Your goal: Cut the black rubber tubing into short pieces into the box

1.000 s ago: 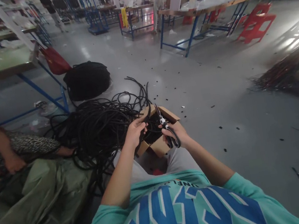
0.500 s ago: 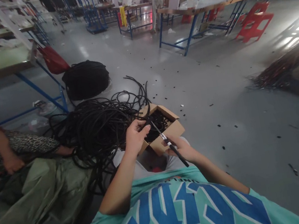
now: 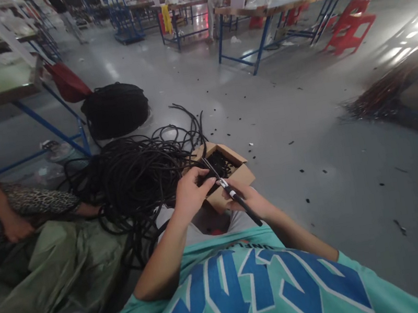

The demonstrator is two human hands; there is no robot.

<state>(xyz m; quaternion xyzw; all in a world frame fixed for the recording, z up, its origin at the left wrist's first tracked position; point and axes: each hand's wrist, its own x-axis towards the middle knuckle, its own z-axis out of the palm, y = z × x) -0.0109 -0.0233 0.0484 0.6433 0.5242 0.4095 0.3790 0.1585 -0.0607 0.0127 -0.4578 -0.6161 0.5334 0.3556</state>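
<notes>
The head view is showing a pair of scissors point(image 3: 232, 192) lying across the right hand point(image 3: 257, 202), just over the near side of a cardboard box point(image 3: 243, 176), its blades pointing forward and toward the left hand point(image 3: 190, 194). The right hand's grip is closing around the dark handles; the blades are facing the camera nearly edge-on, so I cannot tell how far apart they are standing. The left hand's grip is curving beside the blade tips, thumb and fingertips leaving a dark gap; whether anything is sitting in it, I cannot tell.

The scissors are looking light and stiff, with the handles offering the sensible hold; the blades are probably sharp, and the left fingertips are staying very near them. The black cords point(image 3: 136, 173) are looking soft and bendy, likely light one by one but apt to snag as a tangle; pinching a single cord close to its end is seeming the best way to take hold.

Inside the box, small black bits point(image 3: 218, 163) are lying loose. The cords are heaping on the floor just left of the box, and beyond them a black bundle point(image 3: 116, 110) is resting near a counter point(image 3: 7, 82). At the far left, another person's hand point(image 3: 20, 228) is resting above green cloth point(image 3: 67, 263).
</notes>
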